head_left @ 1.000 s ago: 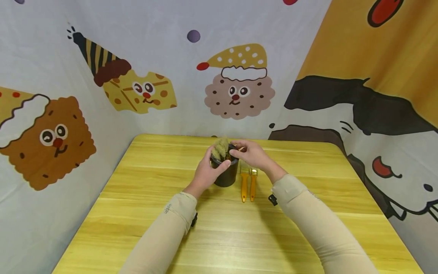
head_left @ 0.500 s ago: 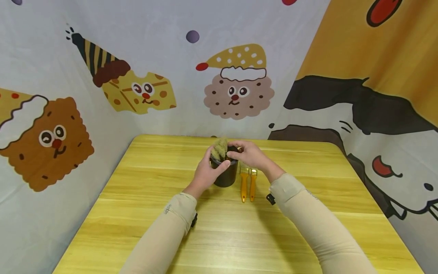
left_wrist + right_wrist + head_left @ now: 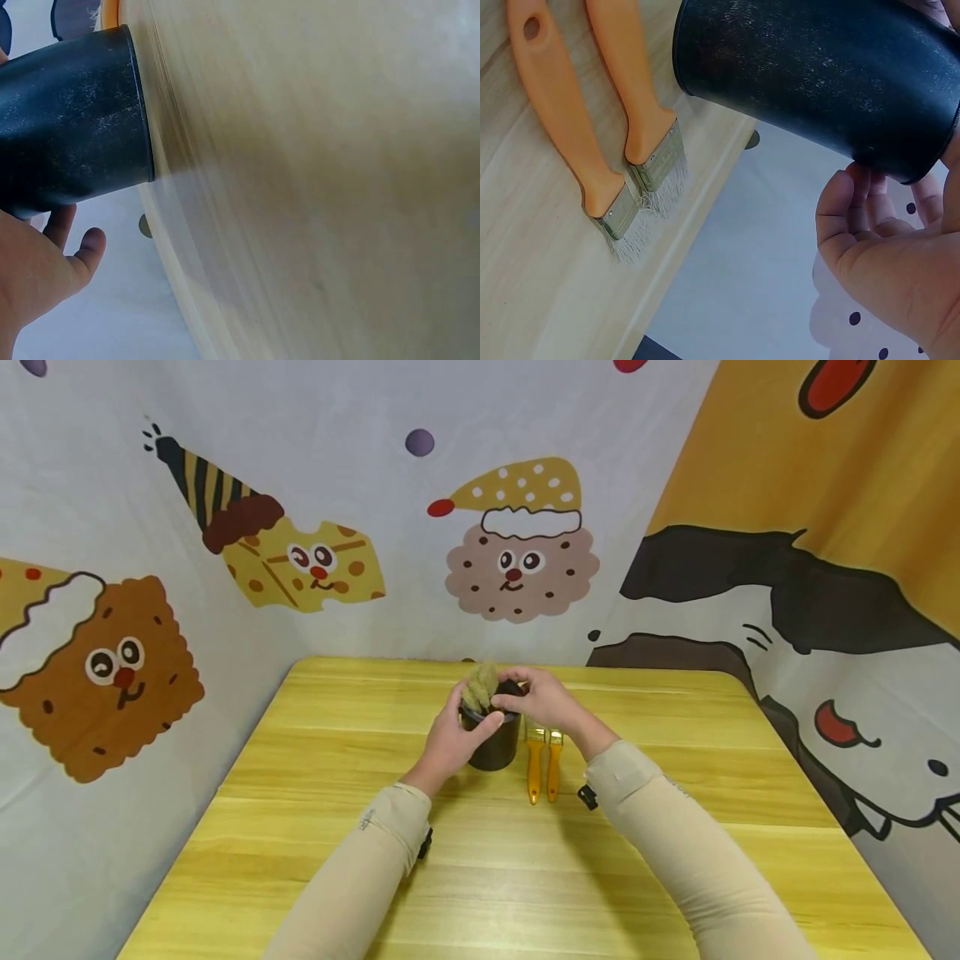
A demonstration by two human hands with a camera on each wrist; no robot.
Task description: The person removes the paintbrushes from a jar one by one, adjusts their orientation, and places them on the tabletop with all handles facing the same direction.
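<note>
Backdrop point(image 3: 367, 460): pale cloth printed with cartoon figures, hung along the far side and both flanks.
Table point(image 3: 480, 877): yellowish wood-grain top, reaching from the person to the backdrop.
Left hand point(image 3: 450, 743): grips the black pot point(image 3: 497, 750) from the left, thumb bent over the near rim, other fingers curved loosely about that side.
Right hand point(image 3: 551, 700): at the pot's far-right rim, fingers curled round the outside, thumb over the mouth and aimed left; a part-closed grip on the rim. Whether it pinches anything inside, I cannot tell.
Black pot: upright near the table's far edge, between both hands, long axis vertical, mouth up.
Two brushes point(image 3: 533, 772): flat, side by side, just right of the pot; handles toward the person, bristles away; neither is touched.
Fuzzy clump point(image 3: 478, 689): tan-green, standing out of the mouth's left part, long axis roughly upright; just left of the right thumb's tip. The left fingers appear nearer; contact is unclear.
</note>
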